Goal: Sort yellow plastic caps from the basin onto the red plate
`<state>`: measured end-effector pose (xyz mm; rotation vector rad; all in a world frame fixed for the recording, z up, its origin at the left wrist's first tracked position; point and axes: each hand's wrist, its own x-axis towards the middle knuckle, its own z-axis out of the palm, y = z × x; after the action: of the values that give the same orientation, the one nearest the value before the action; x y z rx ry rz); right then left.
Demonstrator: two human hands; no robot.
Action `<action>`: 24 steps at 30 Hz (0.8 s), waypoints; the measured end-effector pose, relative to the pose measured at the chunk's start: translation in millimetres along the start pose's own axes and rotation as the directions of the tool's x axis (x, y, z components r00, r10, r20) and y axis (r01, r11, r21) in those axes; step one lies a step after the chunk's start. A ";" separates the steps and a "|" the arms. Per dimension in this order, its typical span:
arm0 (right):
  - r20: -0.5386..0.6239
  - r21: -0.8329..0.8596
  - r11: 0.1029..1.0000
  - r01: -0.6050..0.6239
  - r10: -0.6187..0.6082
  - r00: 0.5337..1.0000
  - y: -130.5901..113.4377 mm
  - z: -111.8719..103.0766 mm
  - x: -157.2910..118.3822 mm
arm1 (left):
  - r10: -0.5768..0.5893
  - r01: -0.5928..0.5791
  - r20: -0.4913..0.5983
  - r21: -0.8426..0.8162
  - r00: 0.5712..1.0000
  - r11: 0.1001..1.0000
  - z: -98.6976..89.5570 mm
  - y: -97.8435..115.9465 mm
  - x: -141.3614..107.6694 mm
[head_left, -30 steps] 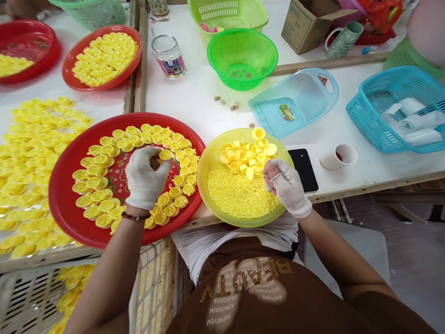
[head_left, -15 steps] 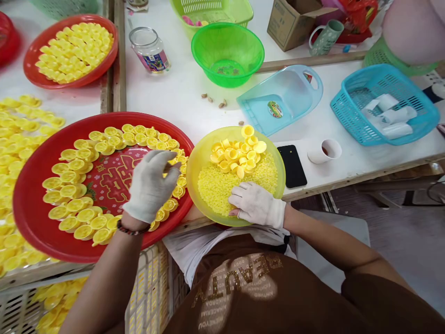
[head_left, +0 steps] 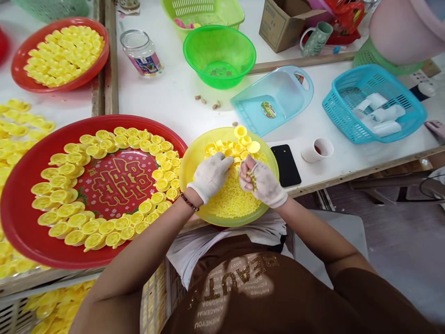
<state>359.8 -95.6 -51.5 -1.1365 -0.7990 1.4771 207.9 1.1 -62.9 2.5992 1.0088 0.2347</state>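
Both hands wear white gloves and are over a yellow bowl (head_left: 189, 160) of small yellow pellet-like pieces (head_left: 229, 202), with a pile of little yellow plastic cups (head_left: 239, 147) at its far side. My left hand (head_left: 212, 175) is at the pile's near edge, fingers closed; what is between them is hidden. Curled beside it, my right hand (head_left: 262, 183) has a small clump of the yellow pieces showing in its fingers. To the left, a red tray (head_left: 21, 208) with a printed centre carries a ring of small yellow cups with parts set inside (head_left: 90, 227).
Behind the bowl are a green basin (head_left: 219, 58), a clear blue scoop (head_left: 278, 99) and a glass jar (head_left: 142, 53). At right lie a black phone (head_left: 285, 165), a paper cup (head_left: 317, 150) and a blue basket (head_left: 375, 104). An orange-red dish (head_left: 60, 55) of yellow pieces sits upper left.
My left hand has moved right from over the red tray to the cups in the bowl. My right hand has lifted from the yellow pieces, with some in its fingers. The view has shifted slightly.
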 end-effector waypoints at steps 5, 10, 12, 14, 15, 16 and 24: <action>-0.093 0.324 0.944 -0.055 0.090 0.992 -15.4 4.6 8.2 | -0.164 0.113 -0.060 -0.501 0.985 0.858 -12.8 -4.3 -11.9; -0.173 0.296 0.945 0.138 -0.089 0.981 -26.0 27.1 14.7 | -0.262 0.312 0.213 -0.847 0.941 0.431 -19.2 5.9 -35.4; -0.209 0.255 0.940 0.226 -0.175 0.962 -26.2 35.1 18.2 | -0.268 0.325 0.234 -0.867 0.934 0.377 -17.4 11.5 -40.4; -0.221 0.209 0.936 0.283 -0.237 0.946 -23.9 40.1 20.8 | -0.286 0.331 0.237 -0.878 0.928 0.347 -15.2 15.4 -42.7; -0.222 0.193 0.933 0.304 -0.260 0.940 -22.3 41.5 21.8 | -0.295 0.331 0.235 -0.881 0.926 0.338 -14.6 16.5 -43.2; -0.222 0.184 0.929 0.320 -0.278 0.935 -20.9 42.2 22.6 | -0.300 0.330 0.232 -0.884 0.925 0.332 -14.2 17.1 -43.4; -0.235 0.206 0.939 0.275 -0.225 0.945 -23.8 31.6 18.8 | -0.306 0.312 0.214 -0.893 0.928 0.324 -15.7 13.2 -48.4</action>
<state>338.3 -69.3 -23.9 -0.9512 -0.5812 1.1813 176.3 -36.9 -44.9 1.3215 0.9441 0.5142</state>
